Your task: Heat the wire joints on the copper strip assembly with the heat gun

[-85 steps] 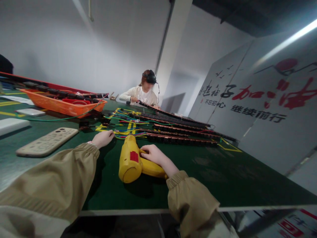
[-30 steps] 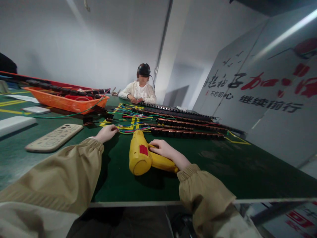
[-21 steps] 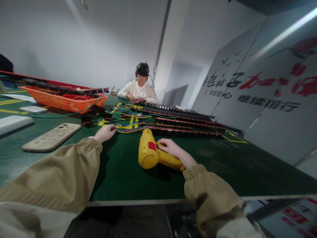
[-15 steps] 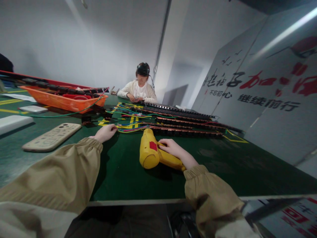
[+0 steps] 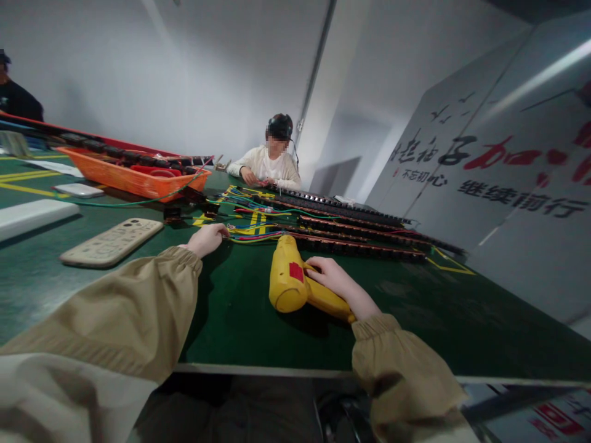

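My right hand (image 5: 333, 274) is wrapped round the handle of a yellow heat gun (image 5: 286, 280) with a red patch on its side. The gun's nozzle points away from me, at a bundle of coloured wires (image 5: 258, 236). At the near-left end of that bundle, my left hand (image 5: 207, 239) is closed, its fingertips pinching the wires. From there the wires run right to a long dark strip of linked blocks (image 5: 355, 246) with a copper-coloured edge. The heat gun hides part of where wires and strip meet.
Left of my left hand lies a phone in a patterned case (image 5: 113, 242), with a white box (image 5: 37, 218) beyond. An orange basket (image 5: 138, 178) holds dark parts. More strips (image 5: 341, 209) lie farther back. A co-worker (image 5: 270, 163) sits across the green table (image 5: 231, 332).
The whole view has shifted, so things sit a little farther right, and another person shows more at the far left. Both hands keep their holds on the wires and the heat gun.
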The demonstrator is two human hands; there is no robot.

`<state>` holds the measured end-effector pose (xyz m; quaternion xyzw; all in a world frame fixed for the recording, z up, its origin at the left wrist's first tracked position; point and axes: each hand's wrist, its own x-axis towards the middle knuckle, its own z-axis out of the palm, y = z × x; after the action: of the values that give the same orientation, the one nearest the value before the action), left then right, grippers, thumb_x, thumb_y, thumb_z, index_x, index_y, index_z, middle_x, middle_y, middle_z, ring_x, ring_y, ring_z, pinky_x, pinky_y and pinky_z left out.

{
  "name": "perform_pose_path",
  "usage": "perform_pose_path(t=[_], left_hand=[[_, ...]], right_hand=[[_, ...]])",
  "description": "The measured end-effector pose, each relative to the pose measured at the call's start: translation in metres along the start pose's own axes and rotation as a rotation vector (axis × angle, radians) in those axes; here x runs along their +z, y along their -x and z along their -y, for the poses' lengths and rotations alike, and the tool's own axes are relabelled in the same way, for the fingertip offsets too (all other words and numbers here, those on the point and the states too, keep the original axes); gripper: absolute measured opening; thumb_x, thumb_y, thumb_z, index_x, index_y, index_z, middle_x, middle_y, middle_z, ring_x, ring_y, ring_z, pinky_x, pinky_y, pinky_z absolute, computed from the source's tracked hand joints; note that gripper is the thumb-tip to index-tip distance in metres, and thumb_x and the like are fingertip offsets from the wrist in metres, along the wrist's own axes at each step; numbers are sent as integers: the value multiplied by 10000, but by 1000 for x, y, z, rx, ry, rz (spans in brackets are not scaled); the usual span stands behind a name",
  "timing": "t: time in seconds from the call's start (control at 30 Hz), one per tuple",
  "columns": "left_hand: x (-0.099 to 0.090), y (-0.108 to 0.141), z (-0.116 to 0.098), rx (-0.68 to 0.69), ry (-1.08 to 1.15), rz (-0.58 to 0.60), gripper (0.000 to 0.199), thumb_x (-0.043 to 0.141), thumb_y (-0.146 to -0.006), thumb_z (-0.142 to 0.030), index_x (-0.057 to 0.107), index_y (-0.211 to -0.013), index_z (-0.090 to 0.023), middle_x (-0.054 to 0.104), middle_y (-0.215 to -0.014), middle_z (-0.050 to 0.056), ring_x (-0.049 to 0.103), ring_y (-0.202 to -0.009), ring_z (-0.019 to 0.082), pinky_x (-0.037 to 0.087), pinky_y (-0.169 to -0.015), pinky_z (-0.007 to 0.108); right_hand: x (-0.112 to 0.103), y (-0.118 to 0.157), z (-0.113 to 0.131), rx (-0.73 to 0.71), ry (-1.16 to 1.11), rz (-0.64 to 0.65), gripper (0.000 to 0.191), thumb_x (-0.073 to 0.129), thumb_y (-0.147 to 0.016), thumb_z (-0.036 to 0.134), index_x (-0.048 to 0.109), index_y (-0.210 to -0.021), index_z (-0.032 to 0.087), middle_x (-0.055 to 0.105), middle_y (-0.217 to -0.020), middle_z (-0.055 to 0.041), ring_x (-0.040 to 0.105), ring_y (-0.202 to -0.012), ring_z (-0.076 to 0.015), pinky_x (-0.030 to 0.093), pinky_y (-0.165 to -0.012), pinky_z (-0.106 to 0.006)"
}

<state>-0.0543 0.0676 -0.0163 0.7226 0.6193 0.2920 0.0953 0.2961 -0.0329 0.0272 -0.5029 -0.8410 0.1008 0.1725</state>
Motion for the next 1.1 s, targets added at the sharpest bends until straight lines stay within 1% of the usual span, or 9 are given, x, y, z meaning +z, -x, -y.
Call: perform_pose_path(t=[0.17, 0.3, 0.4, 0.6, 0.9, 1.0, 1.1], left_hand=[[-4, 4, -6, 1, -29, -9, 339, 391, -713, -182, 681, -882, -228, 680, -990, 19, 601, -954, 197, 452, -825, 264], [-5, 6, -10, -12, -6, -6, 352, 372, -720, -173, 688, -869, -220, 682, -979, 18, 603, -945, 194, 455, -793, 254], [-6, 6, -12, -35, 14, -6, 364, 369, -715, -170, 694, -873, -217, 683, -977, 17, 603, -941, 189, 457, -773, 244], [-4, 2, -9, -11, 48, -22, 362, 374, -712, -192, 696, -878, -203, 684, -946, 27, 601, -928, 194, 455, -792, 252], [1, 1, -7, 16, 94, -99, 342, 382, -749, -249, 684, -901, -202, 687, -924, 27, 612, -866, 184, 467, -748, 246], [2, 0, -6, 30, 91, -110, 333, 383, -761, -250, 681, -902, -200, 689, -912, 29, 615, -840, 180, 466, -740, 245], [4, 0, -5, 81, 88, -111, 296, 406, -765, -241, 671, -889, -196, 689, -944, 34, 616, -863, 182, 461, -756, 246]], right_hand=[[0, -1, 1, -24, 14, -3, 205, 511, -839, 269, 660, -928, 159, 663, -931, -72, 595, -854, -202, 425, -748, -295], [3, -4, 1, -33, -38, 38, 227, 491, -850, 266, 657, -944, 142, 671, -951, -79, 605, -870, -206, 431, -767, -300], [5, -7, 5, -42, -73, 57, 236, 487, -853, 268, 657, -954, 139, 671, -963, -80, 606, -877, -207, 431, -766, -299], [14, -16, 25, -91, -104, 88, 227, 486, -852, 266, 658, -925, 138, 669, -929, -64, 597, -842, -192, 420, -740, -279], [24, -26, 56, -183, -99, 118, 186, 494, -852, 267, 638, -836, 150, 638, -819, -30, 567, -752, -158, 386, -654, -245], [26, -27, 67, -203, -70, 123, 176, 500, -853, 253, 633, -810, 146, 621, -788, -26, 554, -725, -145, 383, -646, -240], [27, -27, 74, -227, -46, 111, 156, 522, -849, 250, 639, -822, 151, 617, -802, -26, 555, -738, -138, 396, -665, -240]])
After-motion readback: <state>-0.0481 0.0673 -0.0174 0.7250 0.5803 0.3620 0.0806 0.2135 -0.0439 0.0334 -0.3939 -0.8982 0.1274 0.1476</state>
